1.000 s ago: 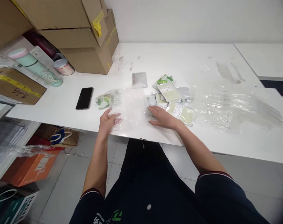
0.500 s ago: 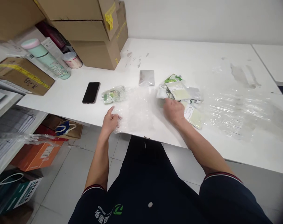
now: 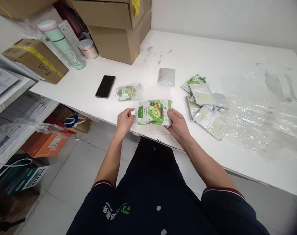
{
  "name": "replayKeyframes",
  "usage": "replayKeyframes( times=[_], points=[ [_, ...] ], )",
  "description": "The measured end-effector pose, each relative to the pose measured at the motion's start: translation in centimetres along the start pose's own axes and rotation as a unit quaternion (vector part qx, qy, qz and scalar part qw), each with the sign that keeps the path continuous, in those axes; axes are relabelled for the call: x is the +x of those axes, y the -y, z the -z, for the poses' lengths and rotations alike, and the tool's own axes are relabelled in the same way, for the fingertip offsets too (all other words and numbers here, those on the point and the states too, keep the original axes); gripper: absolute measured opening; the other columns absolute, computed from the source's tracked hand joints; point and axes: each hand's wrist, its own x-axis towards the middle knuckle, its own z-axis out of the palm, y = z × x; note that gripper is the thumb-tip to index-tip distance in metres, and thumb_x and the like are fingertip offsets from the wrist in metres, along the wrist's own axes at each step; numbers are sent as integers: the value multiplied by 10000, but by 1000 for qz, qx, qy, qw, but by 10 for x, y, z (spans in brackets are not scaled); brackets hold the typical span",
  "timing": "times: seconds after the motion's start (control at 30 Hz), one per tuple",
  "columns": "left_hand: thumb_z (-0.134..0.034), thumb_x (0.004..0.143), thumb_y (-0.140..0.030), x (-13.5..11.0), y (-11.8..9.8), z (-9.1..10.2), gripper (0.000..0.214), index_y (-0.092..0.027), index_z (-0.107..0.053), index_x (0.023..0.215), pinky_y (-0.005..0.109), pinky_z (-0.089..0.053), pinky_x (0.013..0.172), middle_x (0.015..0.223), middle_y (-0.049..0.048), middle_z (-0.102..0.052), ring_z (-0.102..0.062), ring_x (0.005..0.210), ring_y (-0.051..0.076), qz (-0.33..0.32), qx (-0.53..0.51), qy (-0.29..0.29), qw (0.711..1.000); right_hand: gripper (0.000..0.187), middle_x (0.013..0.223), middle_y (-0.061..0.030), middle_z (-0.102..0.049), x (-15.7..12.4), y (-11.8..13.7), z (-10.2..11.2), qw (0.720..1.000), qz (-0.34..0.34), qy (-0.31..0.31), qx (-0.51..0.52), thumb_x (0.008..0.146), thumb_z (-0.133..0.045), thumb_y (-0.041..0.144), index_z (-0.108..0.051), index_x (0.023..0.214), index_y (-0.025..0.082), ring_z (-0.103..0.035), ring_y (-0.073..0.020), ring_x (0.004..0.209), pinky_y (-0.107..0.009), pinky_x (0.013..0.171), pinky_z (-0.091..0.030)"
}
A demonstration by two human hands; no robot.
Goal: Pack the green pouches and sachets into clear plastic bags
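Note:
A green and white smoothie pouch (image 3: 154, 112), printed with a halved kiwi, is held level over the table's front edge. At its left end, my left hand (image 3: 125, 122) is closed in a pinch at the white spout cap (image 3: 134, 113). My right hand (image 3: 179, 124) grips the opposite end between thumb and fingers. Partly hidden beneath the pouch lies a clear plastic bag (image 3: 154, 92). Several more pouches (image 3: 208, 120) are heaped to the right, some with pale labelled backs upward. Left of the bag is another green pouch in clear wrap (image 3: 130, 91).
A flat silver packet (image 3: 166, 77) lies behind the held pouch. To the left are a black phone (image 3: 105, 86), a tin (image 3: 89, 49), a mint flask (image 3: 62, 45) and cardboard boxes (image 3: 114, 42). Crumpled clear plastic (image 3: 251, 124) spreads over the table's right side.
My right hand has taken a pouch from the heap and brought it left in front of me. My left hand has moved from the clear bag to the pouch's cap. The view has shifted.

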Motion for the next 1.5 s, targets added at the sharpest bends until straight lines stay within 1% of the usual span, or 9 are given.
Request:
replayKeyframes(
  times=[0.13,0.33,0.53,0.67,0.77,0.9,1.03,1.3,1.5],
  points=[
    [-726,735,-276,2,-6,9,301,-150,-718,1009,240,-465,630,662,-2,-630,-563,610,113,32,-91,-13,995,201,621,62,-570,8,0,8,996,-21,-67,49,724,-749,281,-577,763,185,-467,-43,445,-122,318,-361],
    [-777,749,-212,11,-70,19,276,-69,-700,973,244,-548,606,700,39,-659,-656,636,127,134,-304,214,918,101,769,70,-638,0,64,35,968,125,-157,148,765,-654,149,-601,824,211,-538,-34,528,-80,324,-369],
    [-407,966,-253,42,-200,14,316,-159,-581,1212,238,-500,622,1187,-27,-627,-557,1221,283,-201,-267,35,942,220,708,53,-604,-33,112,65,917,236,-194,257,843,-502,39,-647,766,185,-429,0,443,-50,290,-316],
    [-161,989,-358,32,-236,9,480,-276,-513,1305,237,-493,616,1352,-75,-502,-425,1340,293,-290,-218,-148,920,287,700,47,-593,-55,122,78,904,280,-210,246,854,-511,45,-668,704,233,-425,-8,448,-44,296,-347],
    [-389,996,-307,-3,-208,-11,277,-286,-527,1235,314,-555,848,1308,-79,-545,-464,1337,222,-288,-376,-127,871,326,745,63,-626,-69,126,82,904,292,-220,221,834,-543,53,-655,627,279,-435,-10,448,-28,307,-363],
    [-591,912,-425,-53,-128,-59,298,-247,-571,1151,393,-578,892,1288,43,-592,-555,1252,275,-17,-498,-34,866,315,873,80,-677,-79,127,75,917,290,-204,183,782,-579,60,-640,579,293,-458,-17,477,-19,312,-345],
    [-642,887,-321,-87,-69,-99,177,-183,-563,964,375,-558,913,1147,89,-649,-667,1076,233,202,-553,-12,808,136,899,31,-673,-72,112,55,949,243,-173,99,752,-653,170,-656,698,295,-481,-67,515,-87,262,-322],
    [-758,775,-340,-135,-57,-123,284,-185,-570,920,376,-552,857,920,61,-700,-714,807,181,291,-577,62,761,198,735,32,-631,-28,34,1,999,7,5,31,732,-739,326,-610,834,215,-544,-78,529,-155,360,-430],
    [-761,729,-468,-149,-45,-119,359,-174,-601,859,349,-555,743,752,49,-680,-699,717,189,294,-511,176,788,109,715,43,-630,-12,-13,-3,993,-114,-2,25,775,-681,229,-597,833,190,-559,-68,537,-139,378,-453]
  ],
)
